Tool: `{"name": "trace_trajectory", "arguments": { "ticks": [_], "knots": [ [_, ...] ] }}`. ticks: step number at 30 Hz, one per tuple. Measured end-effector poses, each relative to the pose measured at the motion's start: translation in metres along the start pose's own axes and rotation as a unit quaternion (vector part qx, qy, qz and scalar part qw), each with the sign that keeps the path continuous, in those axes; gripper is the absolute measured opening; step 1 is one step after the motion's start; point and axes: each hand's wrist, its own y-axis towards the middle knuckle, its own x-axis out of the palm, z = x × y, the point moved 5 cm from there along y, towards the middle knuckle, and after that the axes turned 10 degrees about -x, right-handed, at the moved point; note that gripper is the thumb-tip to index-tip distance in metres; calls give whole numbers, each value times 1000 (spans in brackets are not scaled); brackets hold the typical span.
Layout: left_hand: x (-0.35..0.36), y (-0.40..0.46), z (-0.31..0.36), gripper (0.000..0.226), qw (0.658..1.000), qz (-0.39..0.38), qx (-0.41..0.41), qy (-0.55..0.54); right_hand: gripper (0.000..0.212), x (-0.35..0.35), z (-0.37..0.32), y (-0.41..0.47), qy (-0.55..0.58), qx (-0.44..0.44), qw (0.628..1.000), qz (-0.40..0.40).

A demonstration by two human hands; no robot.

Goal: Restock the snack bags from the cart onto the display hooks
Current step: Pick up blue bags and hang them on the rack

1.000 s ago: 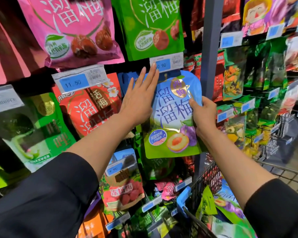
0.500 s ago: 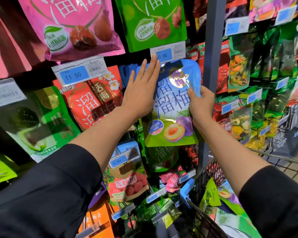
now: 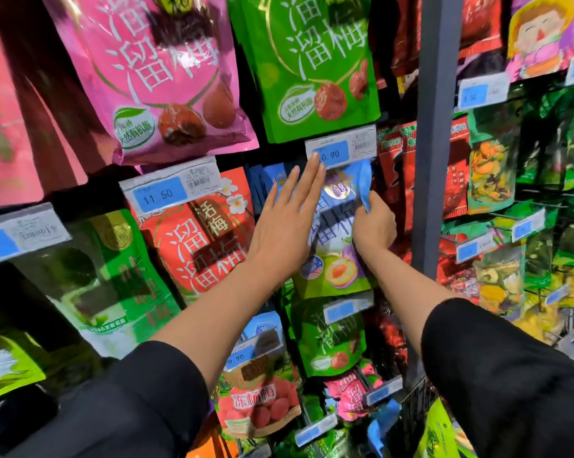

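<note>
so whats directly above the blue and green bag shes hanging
A price tag reading 0.90 sits right above the blue and green bag, with a big green bag over it. The left hand and right hand cover the hook.

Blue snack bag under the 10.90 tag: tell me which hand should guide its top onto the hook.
Probably the right hand: it pinches the blue snack bag by its upper right edge, near the top. The left hand only lies flat against it.

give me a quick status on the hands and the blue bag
Left hand flat, fingers straight, pressing blue snack bag. Right hand pinching its upper right edge. Price tag right above bag top; hook hidden.
</note>
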Motion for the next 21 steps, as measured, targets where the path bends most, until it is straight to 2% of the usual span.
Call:
{"name": "trace_trajectory", "arguments": {
  "ticks": [5, 10, 13, 16, 19, 21],
  "knots": [
    [5, 0, -2, 108, 1000, 26, 3, 6, 27, 21, 16, 7, -36, -15, 998, -40],
    [4, -3, 2, 105, 1000, 24, -2, -10, 27, 23, 23, -8, 4, -16, 999, -51],
    [5, -7, 5, 98, 999, 38, -2, -36, 44, 14, 24, -27, 51, -45, 996, -53],
    [21, -28, 14, 81, 990, 53, -16, -126, 57, -13, 30, -65, 62, -71, 993, -69],
    [60, -73, 39, 68, 966, 27, -59, -250, 48, -58, 58, -113, 15, -88, 993, -82],
    [93, -110, 70, 64, 942, -34, -74, -326, 38, -98, 92, -143, -51, -72, 992, -91]
  ]
}}
